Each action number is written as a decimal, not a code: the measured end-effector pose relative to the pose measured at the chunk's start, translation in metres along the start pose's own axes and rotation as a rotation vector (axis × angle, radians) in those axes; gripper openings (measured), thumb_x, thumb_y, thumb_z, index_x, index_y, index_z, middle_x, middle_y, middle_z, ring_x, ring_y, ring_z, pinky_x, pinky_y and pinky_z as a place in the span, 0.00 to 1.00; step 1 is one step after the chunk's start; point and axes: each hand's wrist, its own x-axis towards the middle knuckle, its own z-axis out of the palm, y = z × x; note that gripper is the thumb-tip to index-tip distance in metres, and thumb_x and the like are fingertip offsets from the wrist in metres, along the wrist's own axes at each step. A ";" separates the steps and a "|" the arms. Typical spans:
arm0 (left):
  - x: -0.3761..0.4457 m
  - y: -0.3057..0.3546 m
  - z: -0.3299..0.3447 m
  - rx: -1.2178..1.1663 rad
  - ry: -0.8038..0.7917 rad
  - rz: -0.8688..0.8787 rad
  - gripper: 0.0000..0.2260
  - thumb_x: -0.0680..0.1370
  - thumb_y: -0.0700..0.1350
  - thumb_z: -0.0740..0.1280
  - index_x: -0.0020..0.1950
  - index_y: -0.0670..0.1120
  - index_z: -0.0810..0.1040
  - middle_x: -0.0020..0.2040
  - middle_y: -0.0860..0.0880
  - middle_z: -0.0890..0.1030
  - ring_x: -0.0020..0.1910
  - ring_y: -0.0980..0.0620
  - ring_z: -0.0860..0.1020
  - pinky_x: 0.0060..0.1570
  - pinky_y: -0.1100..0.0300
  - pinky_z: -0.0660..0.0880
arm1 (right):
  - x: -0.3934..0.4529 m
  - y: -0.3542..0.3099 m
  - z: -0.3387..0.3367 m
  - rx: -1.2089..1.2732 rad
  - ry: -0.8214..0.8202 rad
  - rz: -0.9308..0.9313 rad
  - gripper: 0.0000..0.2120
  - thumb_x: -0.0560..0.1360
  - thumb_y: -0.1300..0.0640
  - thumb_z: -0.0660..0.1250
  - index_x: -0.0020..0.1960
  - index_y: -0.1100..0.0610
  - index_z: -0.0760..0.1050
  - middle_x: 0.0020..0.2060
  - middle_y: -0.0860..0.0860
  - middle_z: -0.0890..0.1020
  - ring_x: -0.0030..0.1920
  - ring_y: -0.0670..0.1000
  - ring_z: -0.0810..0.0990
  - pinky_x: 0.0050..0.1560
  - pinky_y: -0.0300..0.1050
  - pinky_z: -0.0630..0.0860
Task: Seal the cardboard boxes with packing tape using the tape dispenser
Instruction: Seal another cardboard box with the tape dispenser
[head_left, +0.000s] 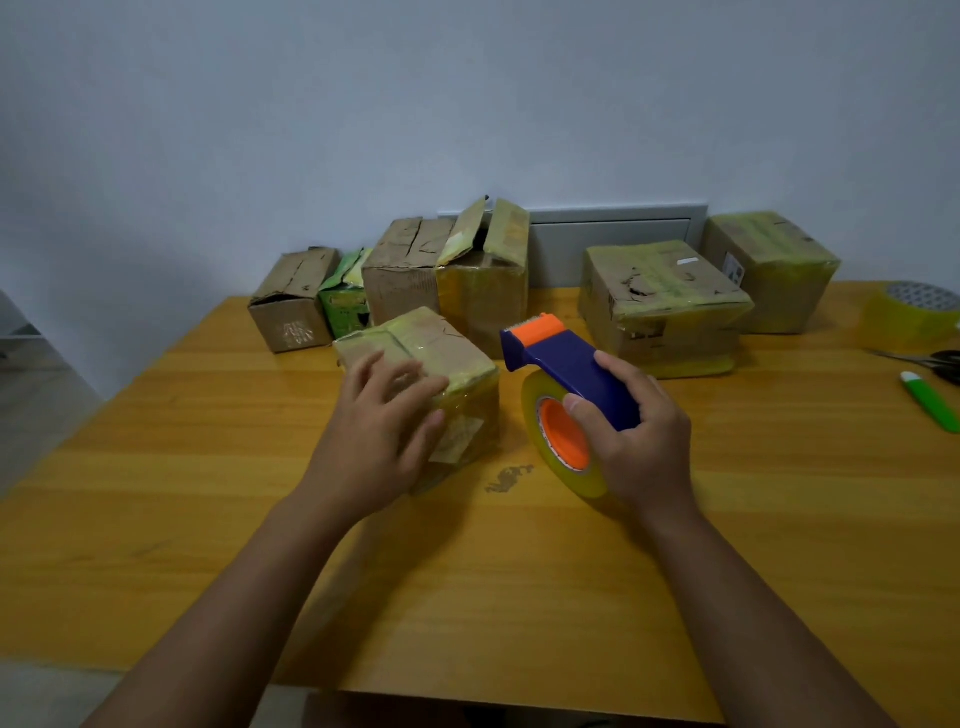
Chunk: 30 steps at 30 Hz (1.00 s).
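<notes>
- Head view shows the left hand (387, 415) resting flat, fingers loose and spread, on the top of the small box (441, 364), which sits near the middle of the table (208, 493). It presses rather than grips, so a hard pull of tape could slide or tip the box.
- Just right of the box, the right hand (636, 441) is wrapped around the blue handle of the tape dispenser (566, 374), holding it off the table with its orange cutter pointing away. The toothed edge is bare; a careless swing toward the left hand could nick fingers.
- I cannot tell whether a free tape end is ready on the tape roll (558, 441); if it has stuck back, the next pass lays nothing.
- At the far edge, the open box (483, 270) has flaps standing up, which could spring apart under tape unless held down.
- Scissors (935, 361) and a spare tape roll (909, 312) lie far right, within elbow reach.
</notes>
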 end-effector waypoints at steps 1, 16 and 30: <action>-0.002 -0.003 -0.002 0.030 -0.010 0.009 0.20 0.80 0.56 0.57 0.67 0.51 0.76 0.66 0.48 0.75 0.69 0.42 0.66 0.64 0.49 0.64 | 0.000 0.001 0.000 0.003 -0.002 -0.001 0.28 0.70 0.42 0.69 0.68 0.50 0.73 0.56 0.46 0.75 0.52 0.39 0.75 0.42 0.28 0.74; -0.001 0.023 -0.006 0.246 0.035 -0.193 0.18 0.78 0.56 0.58 0.57 0.49 0.81 0.59 0.49 0.82 0.55 0.45 0.76 0.49 0.50 0.68 | 0.000 0.001 0.002 0.012 0.008 0.001 0.31 0.68 0.36 0.66 0.67 0.50 0.73 0.56 0.45 0.75 0.51 0.40 0.76 0.42 0.29 0.74; 0.002 0.013 -0.051 0.162 -0.472 -0.136 0.36 0.71 0.65 0.40 0.79 0.58 0.53 0.79 0.57 0.56 0.64 0.51 0.58 0.67 0.53 0.60 | 0.000 -0.001 0.001 -0.019 0.015 -0.013 0.29 0.70 0.42 0.69 0.67 0.52 0.73 0.56 0.45 0.75 0.51 0.35 0.74 0.42 0.27 0.72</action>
